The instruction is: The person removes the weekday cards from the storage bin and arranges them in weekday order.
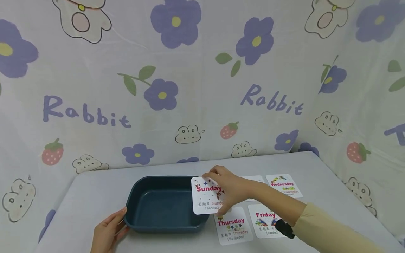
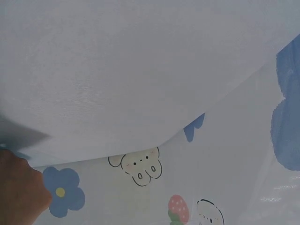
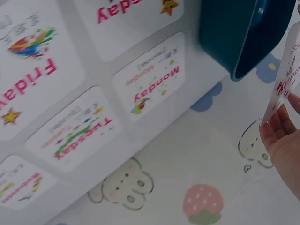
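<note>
My right hand (image 1: 232,186) pinches a white "Sunday" card (image 1: 205,203) by its top and lower edges. The card is tilted up, in front of the right end of a dark teal rectangular bin (image 1: 167,230). In the right wrist view the same card (image 3: 288,70) is at the right edge, seen nearly edge-on. My left hand (image 1: 109,232) touches the outside of the bin's left wall with extended fingers. Part of that hand (image 2: 23,192) shows at the lower left of the left wrist view; its fingertips are hidden there.
Right of the bin lie a "Thursday" card (image 1: 235,235), a "Friday" card (image 1: 261,230) and a "Wednesday" card (image 1: 291,186). The right wrist view also shows "Monday" (image 3: 157,84) and "Tuesday" cards (image 3: 70,131). A patterned cloth wall (image 1: 202,105) stands behind the white table (image 1: 104,175).
</note>
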`<state>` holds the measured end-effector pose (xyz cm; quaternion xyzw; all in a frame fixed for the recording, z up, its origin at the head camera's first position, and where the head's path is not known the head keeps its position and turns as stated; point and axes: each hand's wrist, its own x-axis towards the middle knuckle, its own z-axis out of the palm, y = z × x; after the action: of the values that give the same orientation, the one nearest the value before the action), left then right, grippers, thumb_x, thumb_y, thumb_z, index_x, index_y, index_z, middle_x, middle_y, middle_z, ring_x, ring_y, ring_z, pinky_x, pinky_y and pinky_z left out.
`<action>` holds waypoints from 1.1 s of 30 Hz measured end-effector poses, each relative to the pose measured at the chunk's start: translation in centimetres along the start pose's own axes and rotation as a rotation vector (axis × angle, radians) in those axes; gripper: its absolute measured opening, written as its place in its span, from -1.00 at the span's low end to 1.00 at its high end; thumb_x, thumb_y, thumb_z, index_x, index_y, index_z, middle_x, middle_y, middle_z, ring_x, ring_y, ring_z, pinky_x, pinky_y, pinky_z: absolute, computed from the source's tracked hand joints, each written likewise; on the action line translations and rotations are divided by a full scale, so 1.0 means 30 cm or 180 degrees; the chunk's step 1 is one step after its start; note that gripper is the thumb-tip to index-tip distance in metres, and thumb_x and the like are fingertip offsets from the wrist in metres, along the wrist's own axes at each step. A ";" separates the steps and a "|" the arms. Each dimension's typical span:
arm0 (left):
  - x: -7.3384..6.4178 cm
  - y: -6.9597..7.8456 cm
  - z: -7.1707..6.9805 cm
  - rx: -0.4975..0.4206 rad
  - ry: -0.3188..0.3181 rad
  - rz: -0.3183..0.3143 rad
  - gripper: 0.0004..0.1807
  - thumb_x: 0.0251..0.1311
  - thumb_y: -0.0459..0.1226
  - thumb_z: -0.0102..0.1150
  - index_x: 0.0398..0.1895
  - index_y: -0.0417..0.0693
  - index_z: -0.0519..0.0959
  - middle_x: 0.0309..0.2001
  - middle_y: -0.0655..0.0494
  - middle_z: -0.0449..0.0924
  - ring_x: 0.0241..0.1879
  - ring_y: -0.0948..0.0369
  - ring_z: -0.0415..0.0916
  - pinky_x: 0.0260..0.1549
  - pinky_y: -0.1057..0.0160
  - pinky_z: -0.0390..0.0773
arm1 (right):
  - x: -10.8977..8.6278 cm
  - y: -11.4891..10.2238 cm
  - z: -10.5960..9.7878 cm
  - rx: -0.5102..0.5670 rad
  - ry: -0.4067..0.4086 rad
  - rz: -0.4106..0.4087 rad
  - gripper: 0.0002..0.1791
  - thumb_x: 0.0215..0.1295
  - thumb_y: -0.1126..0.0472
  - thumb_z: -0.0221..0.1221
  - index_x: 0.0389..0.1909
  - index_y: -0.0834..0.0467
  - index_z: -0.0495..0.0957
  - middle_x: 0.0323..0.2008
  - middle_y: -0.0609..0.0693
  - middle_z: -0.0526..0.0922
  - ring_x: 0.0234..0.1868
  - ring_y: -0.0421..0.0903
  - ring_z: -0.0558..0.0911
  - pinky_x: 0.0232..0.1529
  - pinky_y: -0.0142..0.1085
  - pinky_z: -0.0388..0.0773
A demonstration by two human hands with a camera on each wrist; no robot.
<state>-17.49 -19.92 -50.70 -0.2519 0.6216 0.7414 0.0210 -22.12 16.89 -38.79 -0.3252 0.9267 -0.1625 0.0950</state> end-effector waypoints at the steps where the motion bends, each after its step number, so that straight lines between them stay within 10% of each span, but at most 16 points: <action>1: 0.000 0.001 0.000 -0.0008 -0.0019 0.0004 -0.76 -0.21 0.08 0.43 -0.48 0.27 0.64 -0.36 0.42 0.59 -0.34 0.41 0.57 -0.28 0.27 0.63 | -0.017 0.009 -0.005 0.0003 -0.0006 0.0024 0.20 -0.46 -0.14 0.53 0.32 -0.04 0.14 0.15 -0.06 0.22 0.09 -0.18 0.22 0.10 -0.24 0.42; 16: 0.000 0.003 -0.007 -0.0045 0.0056 -0.0039 -0.73 -0.23 0.08 0.44 -0.50 0.25 0.60 -0.41 0.43 0.60 -0.36 0.42 0.58 -0.28 0.27 0.63 | -0.189 0.097 -0.026 0.0068 0.0051 0.0082 0.19 -0.41 -0.21 0.49 0.34 0.00 0.14 0.18 -0.06 0.19 0.14 -0.15 0.21 0.10 -0.18 0.45; 33: -0.010 0.004 0.012 0.0023 0.0129 -0.0088 -0.72 -0.27 0.10 0.45 -0.51 0.27 0.61 -0.42 0.43 0.60 -0.38 0.42 0.58 -0.29 0.26 0.63 | -0.372 0.064 0.210 0.0187 -0.0369 -0.0030 -0.03 -0.19 -0.50 0.16 0.30 -0.23 0.15 0.13 -0.17 0.23 0.00 -0.23 0.32 -0.01 -0.31 0.48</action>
<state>-17.40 -19.54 -50.44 -0.2753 0.6210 0.7336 0.0196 -12.84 23.88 -44.55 -0.3355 0.9129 -0.1711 0.1573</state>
